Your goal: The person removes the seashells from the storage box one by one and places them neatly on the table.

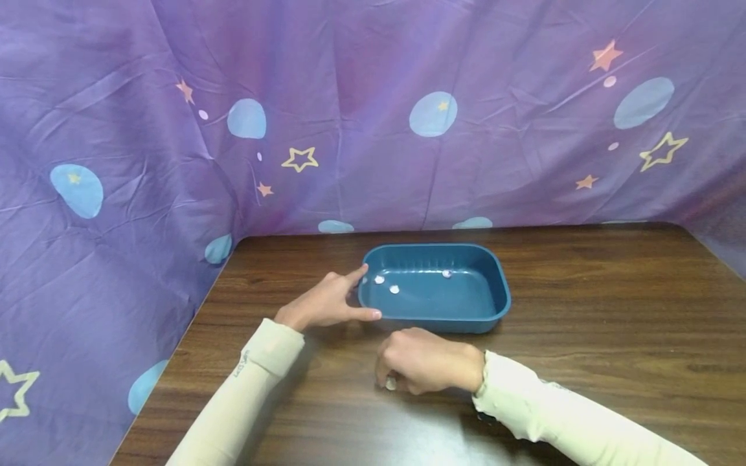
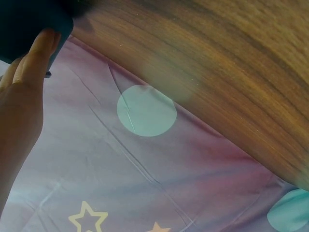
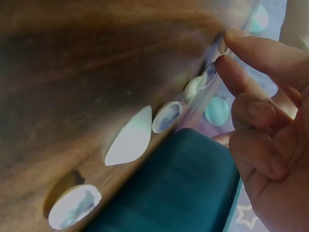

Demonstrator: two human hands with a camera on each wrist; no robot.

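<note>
My left hand (image 1: 323,302) is spread at the left end of a blue plastic bin (image 1: 434,325), thumb along the front rim and index finger at the left rim. In the left wrist view its fingers (image 2: 36,60) lie nearly straight against the bin's wall. My right hand (image 1: 428,361) is in front of the bin, low over the table, pinching a small whitish shell (image 1: 391,384) between thumb and finger. Several pale shells, one a pointed white shell (image 3: 129,137), another a purple-lined shell (image 3: 167,117), lie in a row in the right wrist view.
Inside the bin lie small white pieces, one a white piece (image 1: 394,289) near its left end. The wooden table (image 1: 606,310) runs back to a purple cloth (image 1: 361,175) with stars, which also hangs along the left side.
</note>
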